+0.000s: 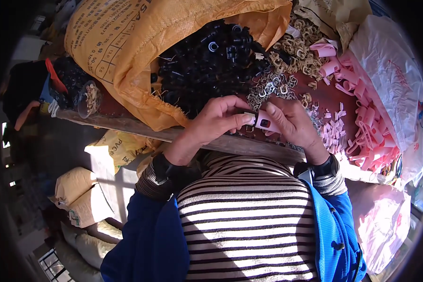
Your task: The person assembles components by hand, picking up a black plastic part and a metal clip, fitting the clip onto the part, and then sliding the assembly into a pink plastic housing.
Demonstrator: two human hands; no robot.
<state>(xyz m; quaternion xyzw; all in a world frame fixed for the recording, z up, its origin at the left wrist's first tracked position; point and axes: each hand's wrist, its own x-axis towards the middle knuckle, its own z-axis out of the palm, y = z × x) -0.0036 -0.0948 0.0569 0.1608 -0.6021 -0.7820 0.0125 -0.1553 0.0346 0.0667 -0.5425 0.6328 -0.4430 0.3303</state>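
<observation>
Above the table's near edge my two hands meet over a small pink plastic piece (264,123) with a dark square opening. My right hand (293,123) grips it between thumb and fingers. From the other side my left hand (218,117) pinches a small pale part (251,118) against the pink piece's end; the exact shape of that part is hidden by the fingers. Just beyond my hands lies a heap of silver metal buckles (271,89). Small pink plastic bits (334,129) are scattered to the right of my right hand.
An orange woven sack (127,51) spills black plastic parts (207,66) onto the table. Beige clips (308,40) lie at the back right. Looped pink strips (369,131) pile beside a clear plastic bag (385,61). A small clear cup (89,99) stands left, above the wooden table edge (127,126).
</observation>
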